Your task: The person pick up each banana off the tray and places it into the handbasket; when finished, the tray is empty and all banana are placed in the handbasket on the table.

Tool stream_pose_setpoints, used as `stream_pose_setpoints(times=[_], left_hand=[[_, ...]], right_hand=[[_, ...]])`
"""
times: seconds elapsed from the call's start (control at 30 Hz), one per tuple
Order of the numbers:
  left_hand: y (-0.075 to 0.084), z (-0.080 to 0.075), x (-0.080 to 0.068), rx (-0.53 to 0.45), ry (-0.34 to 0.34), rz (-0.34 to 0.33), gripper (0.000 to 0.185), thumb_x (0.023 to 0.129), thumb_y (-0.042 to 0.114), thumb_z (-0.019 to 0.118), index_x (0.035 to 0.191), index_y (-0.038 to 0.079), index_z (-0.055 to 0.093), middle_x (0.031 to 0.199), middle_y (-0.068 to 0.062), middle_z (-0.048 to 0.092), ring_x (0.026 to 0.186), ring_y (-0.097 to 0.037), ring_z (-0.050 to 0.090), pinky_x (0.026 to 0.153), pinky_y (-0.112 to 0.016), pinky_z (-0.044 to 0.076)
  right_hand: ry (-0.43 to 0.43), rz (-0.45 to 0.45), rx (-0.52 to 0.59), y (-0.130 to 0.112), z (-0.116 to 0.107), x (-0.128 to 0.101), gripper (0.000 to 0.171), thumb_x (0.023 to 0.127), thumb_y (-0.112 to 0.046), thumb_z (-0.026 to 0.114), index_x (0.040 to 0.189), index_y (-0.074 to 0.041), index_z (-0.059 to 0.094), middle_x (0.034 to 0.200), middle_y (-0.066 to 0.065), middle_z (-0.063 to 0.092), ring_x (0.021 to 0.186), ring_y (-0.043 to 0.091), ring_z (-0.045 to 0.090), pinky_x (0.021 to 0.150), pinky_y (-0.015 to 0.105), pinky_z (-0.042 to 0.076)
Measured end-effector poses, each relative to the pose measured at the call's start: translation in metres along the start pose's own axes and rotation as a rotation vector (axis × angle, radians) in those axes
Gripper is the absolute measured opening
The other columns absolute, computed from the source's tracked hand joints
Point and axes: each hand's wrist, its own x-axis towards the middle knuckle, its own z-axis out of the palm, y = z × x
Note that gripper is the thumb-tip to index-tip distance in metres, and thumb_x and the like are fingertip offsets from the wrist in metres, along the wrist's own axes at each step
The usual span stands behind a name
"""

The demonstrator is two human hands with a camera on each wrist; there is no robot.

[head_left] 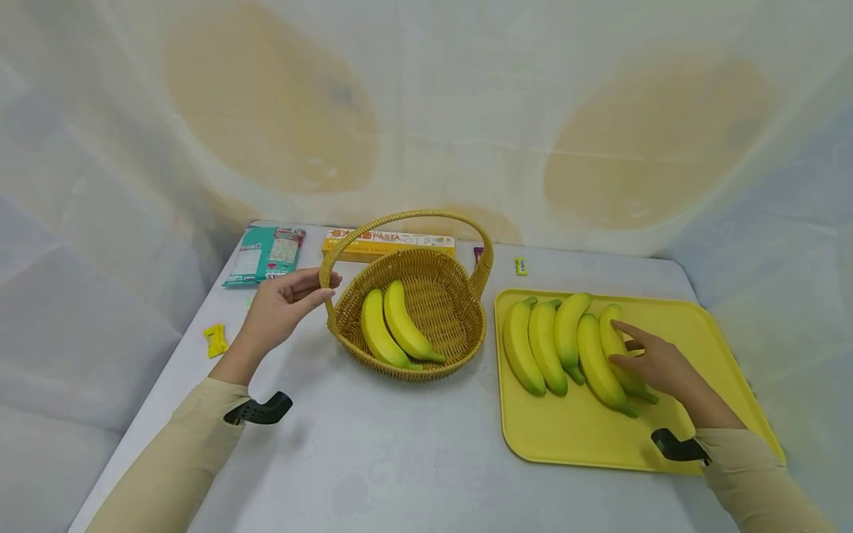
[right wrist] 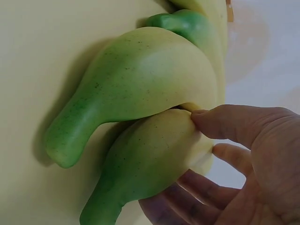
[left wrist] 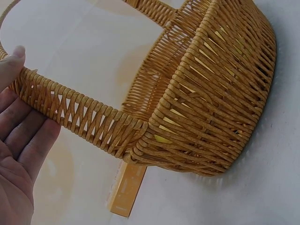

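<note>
A wicker basket (head_left: 476, 326) with an arched handle (head_left: 406, 216) stands mid-table and holds two bananas (head_left: 389, 326). My left hand (head_left: 313, 289) touches the handle's left base; in the left wrist view its fingers (left wrist: 23, 136) lie straight behind the woven handle (left wrist: 84, 115), beside the basket wall (left wrist: 220, 93). Several more bananas lie side by side on a yellow tray (head_left: 686, 326) to the right. My right hand (head_left: 623, 344) grips the rightmost banana (head_left: 609, 333). In the right wrist view the thumb and curled fingers (right wrist: 229, 122) wrap that banana (right wrist: 154, 150), which lies against its neighbour (right wrist: 150, 79).
A teal packet (head_left: 265, 255) and a yellow pasta box (head_left: 386, 243) lie behind the basket. A small yellow wrapper (head_left: 215, 340) sits near the table's left edge, a small yellow-green item (head_left: 520, 266) behind the tray. White cloth hangs round the table.
</note>
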Motion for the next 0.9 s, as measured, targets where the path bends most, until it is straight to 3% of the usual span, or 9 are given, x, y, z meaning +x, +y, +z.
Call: stream_pose_setpoints(times=[0.33,0.67,0.9], left_hand=[[0.0,0.0,0.0,0.0,-0.001,0.0,0.035,0.097,0.024,0.072,0.127,0.005,0.07,0.122,-0.01,0.072,0.112,-0.009,0.069,0.093,-0.021,0.055],[0.0,-0.001,0.0,-0.002,-0.002,0.004,0.035,0.098,0.023,0.072,0.127,0.005,0.069,0.123,-0.011,0.072,0.112,-0.009,0.069,0.094,-0.021,0.055],[0.0,-0.001,0.0,-0.004,-0.002,0.008,0.034,0.098,0.023,0.072,0.127,0.005,0.069,0.123,-0.012,0.072,0.112,-0.009,0.069,0.094,-0.021,0.055]], right_hand=[[0.036,-0.026,0.036,-0.008,-0.007,-0.009,0.075,0.103,-0.038,0.061,0.16,-0.004,0.026,0.137,0.04,0.05,0.115,0.055,0.058,0.081,0.056,0.057],[0.047,-0.156,0.069,-0.037,-0.01,-0.02,0.066,0.102,-0.031,0.064,0.157,-0.006,0.037,0.136,0.036,0.054,0.11,0.046,0.063,0.077,0.046,0.058],[0.054,-0.235,0.054,-0.064,-0.01,-0.027,0.063,0.101,-0.029,0.066,0.155,-0.007,0.042,0.135,0.03,0.058,0.108,0.041,0.065,0.081,0.05,0.058]])
